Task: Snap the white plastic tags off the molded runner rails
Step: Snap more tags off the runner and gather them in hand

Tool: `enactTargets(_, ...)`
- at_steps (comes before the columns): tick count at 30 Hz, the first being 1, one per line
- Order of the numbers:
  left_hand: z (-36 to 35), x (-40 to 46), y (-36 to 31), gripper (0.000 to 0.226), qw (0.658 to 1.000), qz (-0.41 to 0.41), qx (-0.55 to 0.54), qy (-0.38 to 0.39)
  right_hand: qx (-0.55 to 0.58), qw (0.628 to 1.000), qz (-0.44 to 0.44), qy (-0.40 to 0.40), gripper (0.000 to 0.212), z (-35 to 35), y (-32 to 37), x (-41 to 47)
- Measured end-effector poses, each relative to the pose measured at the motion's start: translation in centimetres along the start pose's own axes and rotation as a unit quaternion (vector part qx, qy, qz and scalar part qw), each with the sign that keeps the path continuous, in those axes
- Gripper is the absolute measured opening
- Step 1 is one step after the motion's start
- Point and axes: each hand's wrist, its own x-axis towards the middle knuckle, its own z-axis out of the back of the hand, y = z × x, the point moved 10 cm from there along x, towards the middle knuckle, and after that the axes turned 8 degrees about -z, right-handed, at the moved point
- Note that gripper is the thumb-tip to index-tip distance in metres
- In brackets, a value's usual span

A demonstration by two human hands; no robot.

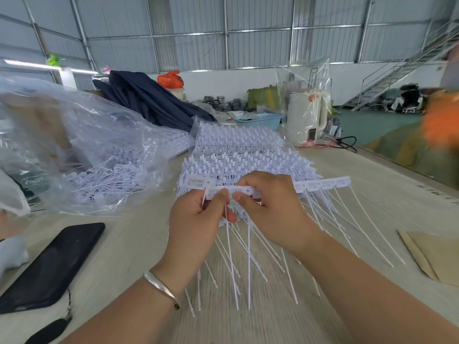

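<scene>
Nearest the lens, two bare forearms, a silver bangle (pixel 162 288) on the left wrist. Above them, left hand (pixel 198 219) and right hand (pixel 270 207) close together, thumbs almost touching, each pinching the white runner rail (pixel 323 185) held level over the pale table (pixel 347 170). Left fingers curled round a bunch of loose tags (pixel 229 244), their thin tails hanging toward the camera; right thumb and fingers clamped on the rail's middle. Right of the hands, the rail's free end projecting with tags attached, tails fanning down across the table. Behind the rail, touching it in view, stacked untouched rails (pixel 238 145) in two heaps. Left of the rail, a clear plastic bag (pixel 74 135) holding loose tags, its mouth just beside the stack. Left and nearer than the rail, a black phone (pixel 54 266) lying flat, well apart from the hands. Right of the rail, bare tabletop as far as a brown envelope (pixel 434 254) at the frame's edge.
</scene>
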Motion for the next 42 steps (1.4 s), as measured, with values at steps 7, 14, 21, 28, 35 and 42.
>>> enactTargets(7,0.4,-0.8,-1.6,0.038,0.995,-0.051,0.062,-0.056,-0.067,0.996,0.008,-0.062,0.009,0.2,1.5,-0.7)
enactTargets(14,0.0,-1.0,-2.5,0.041,0.988,-0.096,0.105,-0.058,-0.109,0.991,-0.038,-0.074,0.015,-0.5,1.2,-1.0)
enactTargets(21,-0.3,-1.2,-3.5,0.059,0.975,-0.127,0.174,-0.049,-0.111,0.987,-0.039,-0.111,0.02,0.1,1.9,-1.5)
enactTargets(28,-1.3,-1.5,-5.4,0.021,0.944,-0.167,0.281,0.039,-0.082,0.988,-0.021,-0.132,0.019,0.9,2.3,-1.8)
enactTargets(35,-1.5,-1.5,-5.8,0.015,0.916,-0.211,0.337,0.049,-0.054,0.993,0.048,-0.093,0.026,0.9,2.8,-1.4)
enactTargets(42,0.2,0.1,-2.9,0.038,0.998,-0.057,0.013,0.003,0.086,0.995,0.039,-0.02,0.018,1.4,1.2,-0.2)
